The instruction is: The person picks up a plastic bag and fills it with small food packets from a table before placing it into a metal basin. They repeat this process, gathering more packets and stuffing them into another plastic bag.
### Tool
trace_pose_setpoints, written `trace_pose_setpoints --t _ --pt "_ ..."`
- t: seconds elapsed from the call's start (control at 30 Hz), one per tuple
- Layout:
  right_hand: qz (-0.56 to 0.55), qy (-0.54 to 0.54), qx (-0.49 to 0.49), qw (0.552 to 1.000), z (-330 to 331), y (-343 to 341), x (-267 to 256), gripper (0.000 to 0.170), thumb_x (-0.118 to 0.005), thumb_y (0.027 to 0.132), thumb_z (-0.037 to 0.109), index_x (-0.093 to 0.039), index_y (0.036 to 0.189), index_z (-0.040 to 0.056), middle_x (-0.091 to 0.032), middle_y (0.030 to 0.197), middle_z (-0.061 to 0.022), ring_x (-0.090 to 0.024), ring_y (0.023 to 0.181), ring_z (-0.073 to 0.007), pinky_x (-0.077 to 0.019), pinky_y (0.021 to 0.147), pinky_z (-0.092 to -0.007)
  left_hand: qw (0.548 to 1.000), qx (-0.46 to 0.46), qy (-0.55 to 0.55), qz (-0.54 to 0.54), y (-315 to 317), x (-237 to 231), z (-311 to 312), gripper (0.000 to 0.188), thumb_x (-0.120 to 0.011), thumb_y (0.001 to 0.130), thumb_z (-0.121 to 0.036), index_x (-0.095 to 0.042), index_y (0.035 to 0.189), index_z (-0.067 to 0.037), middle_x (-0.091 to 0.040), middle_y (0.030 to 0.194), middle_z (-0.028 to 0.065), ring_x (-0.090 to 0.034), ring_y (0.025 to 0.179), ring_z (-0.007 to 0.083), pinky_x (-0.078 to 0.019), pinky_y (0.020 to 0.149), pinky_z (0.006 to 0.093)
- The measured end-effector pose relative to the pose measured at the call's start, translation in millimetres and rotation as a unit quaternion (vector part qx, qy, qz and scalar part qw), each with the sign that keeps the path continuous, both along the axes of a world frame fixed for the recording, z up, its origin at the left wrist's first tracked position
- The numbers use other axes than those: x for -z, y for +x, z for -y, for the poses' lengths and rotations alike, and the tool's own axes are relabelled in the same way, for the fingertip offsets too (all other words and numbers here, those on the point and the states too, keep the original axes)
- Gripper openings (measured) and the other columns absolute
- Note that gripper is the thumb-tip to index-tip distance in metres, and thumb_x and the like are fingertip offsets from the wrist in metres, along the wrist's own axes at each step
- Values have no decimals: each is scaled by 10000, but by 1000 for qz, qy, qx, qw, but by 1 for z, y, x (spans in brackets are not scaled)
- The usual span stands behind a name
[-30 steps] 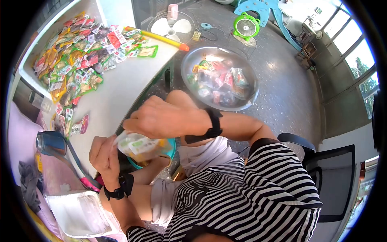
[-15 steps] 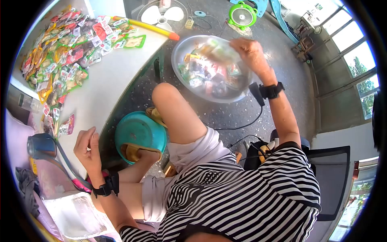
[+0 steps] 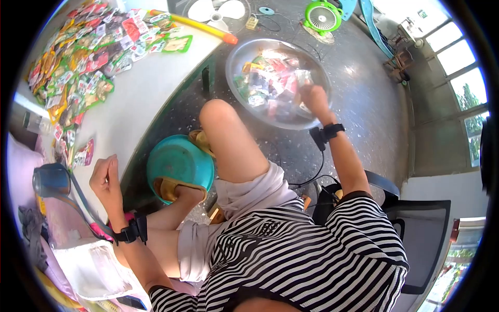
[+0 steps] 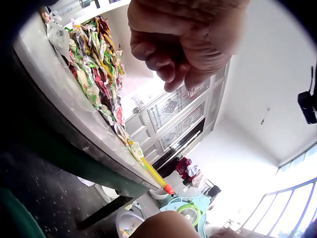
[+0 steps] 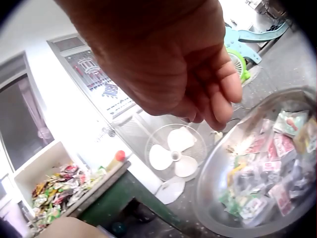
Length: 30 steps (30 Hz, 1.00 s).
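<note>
My right hand (image 3: pixel 314 99) is over the right side of a large metal basin (image 3: pixel 232 78), blurred in the head view. The right wrist view shows its fingers loosely curled, with nothing between them. Several clear bags of small packets (image 5: pixel 270 168) fill the basin. My left hand (image 3: pixel 107 179) is raised beside the table's near edge, its fingers bent toward the thumb and holding nothing. A purple-and-white packet (image 3: pixel 84 152) lies on the white table (image 3: pixel 138 99) just beyond it. Farther back spreads a big heap of colourful snack packets (image 3: pixel 86 57).
A yellow stick with an orange end (image 3: pixel 195 25) lies along the table's far edge. On the floor are a teal tub (image 3: pixel 182 161) by my feet, a white fan (image 3: pixel 215 14) and a green fan (image 3: pixel 322 16). A white tray (image 3: pixel 93 270) and blue-grey container (image 3: pixel 51 180) are at left.
Both hands held a clear bag of packets above the teal tub. My right hand then carried it over the basin and let it go. My left hand stayed near the table edge, empty.
</note>
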State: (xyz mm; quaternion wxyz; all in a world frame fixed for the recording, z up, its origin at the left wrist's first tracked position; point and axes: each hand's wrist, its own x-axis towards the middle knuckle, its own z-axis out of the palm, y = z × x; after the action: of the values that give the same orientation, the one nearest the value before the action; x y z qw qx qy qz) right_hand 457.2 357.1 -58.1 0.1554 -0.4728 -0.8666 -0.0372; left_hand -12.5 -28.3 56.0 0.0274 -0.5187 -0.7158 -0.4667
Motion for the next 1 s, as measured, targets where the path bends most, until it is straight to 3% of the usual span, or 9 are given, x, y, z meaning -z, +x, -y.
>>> trace_pose_setpoints --t 0.07,0.13,0.27,0.33,0.43,0.53,0.57,0.8,1.0 --pt "-134 -21 -60 989 16 -46 -63 173 -587 823 208 -677 777 67 -656 758 -180 -636 644 -342 -520 627 -379 999 -31 -4 -24 -7 1 4 81 -602 843 -10 -655 894 23 -525 680 60 -443 588 110 -334 526 241" --pt "-229 -104 -76 965 36 -92 -105 167 -585 857 156 -690 872 28 -669 736 -163 -647 606 -244 -512 595 -330 998 -53 14 -4 -12 2 7 68 -617 832 -16 -658 874 18 -543 675 78 -475 580 137 -370 531 265" --pt "-287 -227 -194 910 86 -182 -158 207 -554 915 131 -668 983 -28 -658 702 -75 -607 621 -98 -482 586 -243 986 -148 9 -73 -33 8 17 85 -668 761 -39 -648 829 8 -594 713 125 -570 610 271 -449 562 346" --pt "-294 -276 -227 887 120 -225 -177 205 -573 914 139 -666 1006 -20 -657 715 -59 -596 641 -89 -479 596 -238 953 -261 -29 -153 -46 20 24 173 -693 724 -71 -652 879 -9 -617 814 128 -594 755 305 -481 636 380" --pt "-301 -324 -339 830 163 -277 -192 157 -584 901 61 -662 1013 -17 -655 757 -52 -596 670 -76 -487 613 -219 909 -330 -173 -186 -55 15 34 385 -701 726 -133 -596 1072 1 -578 1115 148 -518 1072 341 -462 822 416" --pt "-269 -319 -415 808 195 -318 -203 147 -587 894 53 -656 998 -25 -654 746 -56 -602 669 -82 -493 613 -217 887 -360 -171 -232 -73 46 35 444 -683 754 -184 -559 1138 2 -559 1162 146 -524 1074 322 -442 862 451" --pt "-261 -321 -430 802 202 -330 -203 145 -586 893 52 -655 996 -25 -653 742 -56 -603 668 -83 -493 613 -217 904 -335 -199 -178 -73 49 34 456 -656 775 -173 -523 1172 9 -570 1168 169 -535 1079 329 -450 857 471" --pt "-237 -439 -441 746 218 -382 -181 170 -590 917 125 -661 983 -14 -629 710 -32 -571 632 -71 -484 579 -216 908 -304 -261 -122 -63 43 29 214 -647 777 -154 -604 925 -6 -597 983 164 -562 981 325 -464 822 455" --pt "-197 -474 -469 719 260 -415 -182 179 -587 923 139 -657 969 -19 -631 719 -35 -591 672 -66 -490 597 -213 925 -323 -179 -86 -66 28 38 157 -643 780 -153 -616 823 -5 -614 861 183 -594 855 355 -501 724 439"
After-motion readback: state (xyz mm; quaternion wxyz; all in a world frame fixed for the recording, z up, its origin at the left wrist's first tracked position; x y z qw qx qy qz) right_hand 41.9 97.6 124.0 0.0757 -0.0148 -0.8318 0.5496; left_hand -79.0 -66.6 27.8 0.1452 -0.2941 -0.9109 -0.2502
